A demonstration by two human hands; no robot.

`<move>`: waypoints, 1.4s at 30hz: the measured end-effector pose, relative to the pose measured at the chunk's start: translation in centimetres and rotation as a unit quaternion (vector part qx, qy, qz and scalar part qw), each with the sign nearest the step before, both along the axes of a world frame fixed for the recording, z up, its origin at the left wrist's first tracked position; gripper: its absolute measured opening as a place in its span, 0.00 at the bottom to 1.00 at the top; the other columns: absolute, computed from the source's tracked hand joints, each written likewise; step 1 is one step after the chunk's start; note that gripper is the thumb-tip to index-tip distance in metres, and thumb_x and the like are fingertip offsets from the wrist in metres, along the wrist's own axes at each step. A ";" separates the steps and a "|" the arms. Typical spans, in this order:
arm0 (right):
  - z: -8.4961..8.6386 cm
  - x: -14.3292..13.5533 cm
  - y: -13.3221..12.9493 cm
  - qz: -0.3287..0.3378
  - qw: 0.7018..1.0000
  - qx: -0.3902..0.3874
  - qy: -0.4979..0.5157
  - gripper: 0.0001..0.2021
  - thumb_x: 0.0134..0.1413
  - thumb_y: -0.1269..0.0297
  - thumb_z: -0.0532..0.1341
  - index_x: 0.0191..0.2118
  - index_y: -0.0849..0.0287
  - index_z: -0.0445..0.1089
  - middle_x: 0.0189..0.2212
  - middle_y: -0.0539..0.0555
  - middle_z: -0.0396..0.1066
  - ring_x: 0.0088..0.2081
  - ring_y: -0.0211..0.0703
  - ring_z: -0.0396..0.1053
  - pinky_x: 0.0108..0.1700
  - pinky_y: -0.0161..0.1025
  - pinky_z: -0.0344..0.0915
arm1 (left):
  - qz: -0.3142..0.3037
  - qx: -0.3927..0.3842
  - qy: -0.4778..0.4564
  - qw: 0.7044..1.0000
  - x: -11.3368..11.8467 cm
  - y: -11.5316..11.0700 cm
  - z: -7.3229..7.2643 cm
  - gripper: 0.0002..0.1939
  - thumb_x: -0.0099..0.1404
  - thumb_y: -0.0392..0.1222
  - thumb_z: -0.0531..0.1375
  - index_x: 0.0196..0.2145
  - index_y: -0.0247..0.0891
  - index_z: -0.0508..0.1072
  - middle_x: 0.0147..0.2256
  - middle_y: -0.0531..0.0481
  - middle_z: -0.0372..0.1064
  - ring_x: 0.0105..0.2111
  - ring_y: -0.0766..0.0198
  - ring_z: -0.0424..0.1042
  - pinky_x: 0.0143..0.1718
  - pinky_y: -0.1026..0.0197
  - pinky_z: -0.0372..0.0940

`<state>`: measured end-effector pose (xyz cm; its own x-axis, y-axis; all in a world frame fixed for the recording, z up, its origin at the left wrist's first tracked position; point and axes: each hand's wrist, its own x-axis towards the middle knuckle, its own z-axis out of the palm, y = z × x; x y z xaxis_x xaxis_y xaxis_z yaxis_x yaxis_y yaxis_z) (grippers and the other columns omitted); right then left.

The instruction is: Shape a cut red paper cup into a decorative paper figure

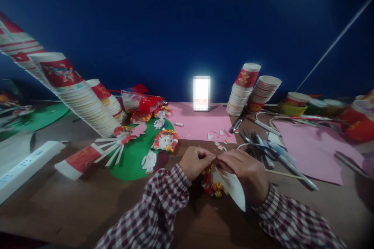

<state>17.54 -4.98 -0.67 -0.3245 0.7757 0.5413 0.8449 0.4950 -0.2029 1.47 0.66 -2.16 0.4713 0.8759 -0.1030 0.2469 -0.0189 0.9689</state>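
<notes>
Close together over the table's front middle, my left hand (197,162) and my right hand (244,169) pinch at a cut paper cup (237,192). Its white base side faces up to the right, and curled red and yellow paper strips (213,186) hang below my fingers. The fingertips of both hands nearly meet at its upper edge; the exact pinch spot is partly hidden. Left of my hands, a green paper sheet (128,159) bears a curled paper-cup ring (166,140) and white animal cutouts (149,161).
Tall paper cup stacks (84,101) lean at the left, near a white power strip (29,163) and a lying cup (78,161). Pink paper (201,124) with scraps lies behind my hands. Scissors (253,142) and pens are at the right, with more cups (243,89) behind.
</notes>
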 end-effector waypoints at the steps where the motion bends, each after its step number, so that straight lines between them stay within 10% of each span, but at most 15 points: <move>1: 0.0 0.0 0.0 0.003 1.000 -0.002 -0.002 0.08 0.54 0.66 0.54 0.34 0.59 0.69 0.31 0.55 0.70 0.35 0.40 0.65 0.38 0.36 0.60 | 0.001 0.002 0.000 1.000 0.0 0.0 0.0 0.15 0.52 0.45 0.57 0.30 0.29 0.76 0.27 0.45 0.73 0.26 0.65 0.68 0.27 0.67 0.61; 16: -0.5 0.2 0.2 0.009 0.999 -0.038 0.022 0.07 0.54 0.66 0.54 0.35 0.57 0.68 0.32 0.53 0.70 0.36 0.39 0.65 0.40 0.36 0.60 | 0.034 -0.114 -0.091 0.989 -0.1 0.0 -0.2 0.12 0.46 0.38 0.63 0.29 0.27 0.73 0.24 0.47 0.70 0.23 0.70 0.65 0.27 0.67 0.60; 25: -0.5 0.2 0.2 0.036 0.996 -0.065 0.042 0.10 0.56 0.66 0.51 0.42 0.56 0.66 0.37 0.54 0.70 0.38 0.39 0.65 0.41 0.36 0.61 | 0.007 -0.093 -0.122 0.988 -0.3 0.2 -0.4 0.32 0.46 0.36 0.63 0.49 0.32 0.58 0.23 0.55 0.66 0.20 0.72 0.63 0.22 0.69 0.56; 42: -0.5 0.2 0.2 0.016 0.997 -0.030 0.062 0.09 0.55 0.67 0.52 0.38 0.59 0.68 0.34 0.54 0.70 0.37 0.39 0.65 0.42 0.37 0.60 | 0.003 -0.120 -0.114 0.986 0.2 -0.2 0.4 0.17 0.52 0.42 0.60 0.38 0.30 0.71 0.26 0.49 0.68 0.22 0.72 0.62 0.24 0.69 0.56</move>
